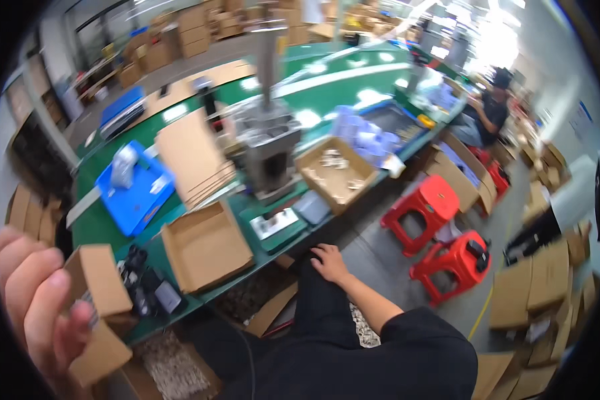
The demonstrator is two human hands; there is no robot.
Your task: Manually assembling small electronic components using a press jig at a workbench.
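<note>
Left hand (pixel 37 310) half-curled, grip unclear, by open carton (pixel 107 280), well left of press (pixel 268 150). Right hand (pixel 330 263) loosely spread on thigh (pixel 317 303), nearer side of press. Carton probably light, stiff-walled, flaps bendy; best held by side walls.

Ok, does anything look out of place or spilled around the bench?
I see no clear spill or damage. Two things look untidy: black cables lie bunched in a loose heap near the edge of the green bench, and a dark object sits on a red stool to the right, too blurred to identify.
</note>
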